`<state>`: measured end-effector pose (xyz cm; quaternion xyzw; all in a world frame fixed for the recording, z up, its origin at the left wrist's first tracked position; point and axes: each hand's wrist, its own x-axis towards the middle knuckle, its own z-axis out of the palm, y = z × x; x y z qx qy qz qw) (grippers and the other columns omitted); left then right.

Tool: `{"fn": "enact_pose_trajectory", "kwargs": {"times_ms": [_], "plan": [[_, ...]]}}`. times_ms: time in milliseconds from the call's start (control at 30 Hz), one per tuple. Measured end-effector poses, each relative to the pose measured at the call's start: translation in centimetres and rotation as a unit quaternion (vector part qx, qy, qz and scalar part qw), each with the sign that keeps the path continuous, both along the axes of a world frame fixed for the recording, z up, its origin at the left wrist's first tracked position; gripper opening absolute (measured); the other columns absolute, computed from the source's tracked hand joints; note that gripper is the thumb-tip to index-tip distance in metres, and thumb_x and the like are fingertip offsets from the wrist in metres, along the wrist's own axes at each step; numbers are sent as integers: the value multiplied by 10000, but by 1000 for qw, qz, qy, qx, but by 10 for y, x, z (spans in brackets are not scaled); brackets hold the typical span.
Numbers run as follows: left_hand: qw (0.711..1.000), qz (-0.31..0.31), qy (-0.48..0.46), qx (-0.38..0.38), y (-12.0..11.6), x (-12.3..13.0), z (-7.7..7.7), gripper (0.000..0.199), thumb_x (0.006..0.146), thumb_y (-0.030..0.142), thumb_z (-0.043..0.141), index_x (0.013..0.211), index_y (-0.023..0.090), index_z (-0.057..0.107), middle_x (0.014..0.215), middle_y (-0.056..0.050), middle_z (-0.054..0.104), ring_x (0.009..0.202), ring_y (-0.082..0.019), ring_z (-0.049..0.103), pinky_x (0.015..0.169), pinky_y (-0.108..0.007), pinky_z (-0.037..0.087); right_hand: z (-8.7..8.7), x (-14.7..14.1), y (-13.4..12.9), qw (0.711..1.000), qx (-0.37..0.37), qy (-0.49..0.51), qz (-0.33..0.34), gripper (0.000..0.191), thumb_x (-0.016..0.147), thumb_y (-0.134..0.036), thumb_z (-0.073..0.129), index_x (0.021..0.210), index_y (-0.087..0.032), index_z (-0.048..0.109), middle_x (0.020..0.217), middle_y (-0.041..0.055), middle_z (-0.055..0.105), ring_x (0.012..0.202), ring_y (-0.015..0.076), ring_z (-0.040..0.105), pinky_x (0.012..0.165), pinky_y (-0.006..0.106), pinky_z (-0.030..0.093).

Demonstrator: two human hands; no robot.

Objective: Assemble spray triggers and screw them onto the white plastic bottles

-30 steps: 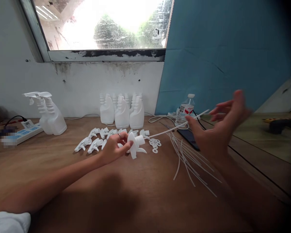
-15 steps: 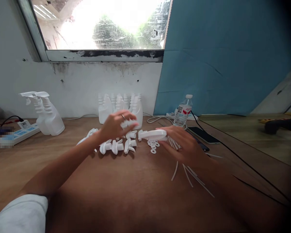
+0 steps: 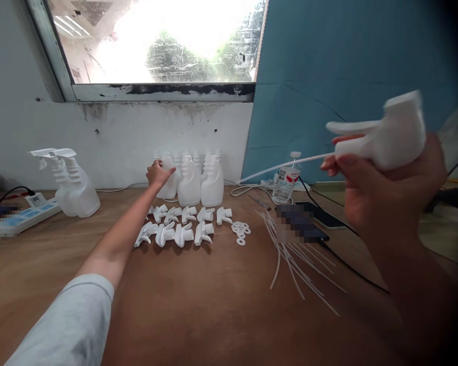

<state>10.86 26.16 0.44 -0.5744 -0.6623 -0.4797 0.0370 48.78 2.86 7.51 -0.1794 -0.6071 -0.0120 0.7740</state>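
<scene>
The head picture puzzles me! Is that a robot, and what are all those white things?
No robot: those are a person's two bare hands, seen by a camera worn on that person's head. The right hand holds up a spray head, with a thin tube sticking out. The left hand is at a bottle near the wall; I can't tell whether it grips. On the table lie other spray heads, little rings and loose tubes.

White sprayer [image 3: 399, 134], white bottle [image 3: 170, 189], brown tabletop [image 3: 198, 300]
</scene>
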Motion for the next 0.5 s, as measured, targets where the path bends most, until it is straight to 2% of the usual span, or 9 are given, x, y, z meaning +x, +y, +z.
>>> {"fn": "enact_pose_trajectory", "kwargs": {"times_ms": [100, 200, 300, 500], "plan": [[999, -11, 16, 25, -5, -2, 0, 429, 690, 371, 697, 1036, 167, 545, 1095, -133, 606, 1113, -315, 514, 943, -427, 406, 18, -6, -1, 997, -28, 10, 66, 344, 639, -195, 798, 908, -201, 583, 821, 21, 650, 568, 154, 622, 568, 355, 504], [997, -38, 36, 61, -19, -7, 5, 413, 696, 312, 704, 1038, 150, 539, 1109, -124, 578, 1012, -243, 568, 917, -349, 433, 26, -17, 0, 991, -67, 28, 115, 279, 666, -189, 774, 892, -182, 611, 844, 32, 642, 620, 167, 655, 622, 344, 514], [991, -65, 58, 101, -45, -11, 10, 465, 713, 310, 705, 1107, 166, 503, 1172, -109, 548, 955, -202, 585, 876, -307, 452, 28, -31, 3, 985, -77, 40, 147, 278, 688, -200, 762, 913, -195, 599, 893, 33, 643, 685, 177, 674, 695, 353, 530], [961, -154, 166, 157, -105, -9, 19, 460, 777, 378, 669, 1162, 210, 482, 1126, -82, 608, 972, -237, 586, 792, -309, 460, 27, -58, 3, 979, -78, 28, 189, 256, 750, -222, 738, 922, -238, 549, 959, 21, 627, 741, 159, 672, 827, 399, 527]]}}
